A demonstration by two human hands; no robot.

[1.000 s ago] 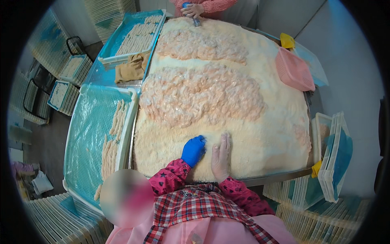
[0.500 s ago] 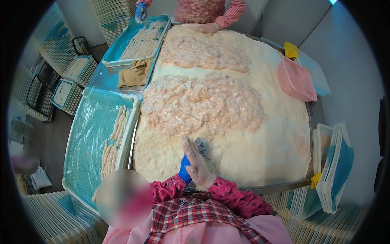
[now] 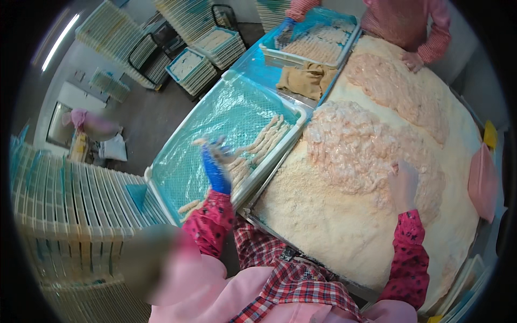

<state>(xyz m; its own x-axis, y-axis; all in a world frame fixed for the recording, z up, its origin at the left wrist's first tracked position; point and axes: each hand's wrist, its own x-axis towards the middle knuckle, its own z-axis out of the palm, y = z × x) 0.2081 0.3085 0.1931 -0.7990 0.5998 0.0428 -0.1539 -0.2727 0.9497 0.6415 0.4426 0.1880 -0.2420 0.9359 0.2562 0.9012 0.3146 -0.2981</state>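
My left hand (image 3: 215,164), in a blue glove, is over the near turquoise-lined tray (image 3: 186,137), beside rows of pale crumb-coated strips (image 3: 264,140). Motion smears its fingers, and a beige tip shows by them; whether it is held cannot be told. My right hand (image 3: 405,185), in a clear glove, reaches to the near heap of wet pinkish raw meat pieces (image 3: 350,145). Its fingers are curled at the heap's surface; what lies between them is hidden. The heap rests on a thick bed of pale crumbs (image 3: 318,231) covering the table.
Across the table a co-worker's blue-gloved hand (image 3: 284,35) is at a filled tray (image 3: 315,46); their other hand (image 3: 413,61) touches the table. A brown cloth (image 3: 307,79) lies between trays. Stacked trays (image 3: 81,199) stand left; a pink basket (image 3: 481,183) is right.
My hands have parted from palm against palm over the crumbs. The left has swung over the near tray, the right forward to the meat. The view has turned left.
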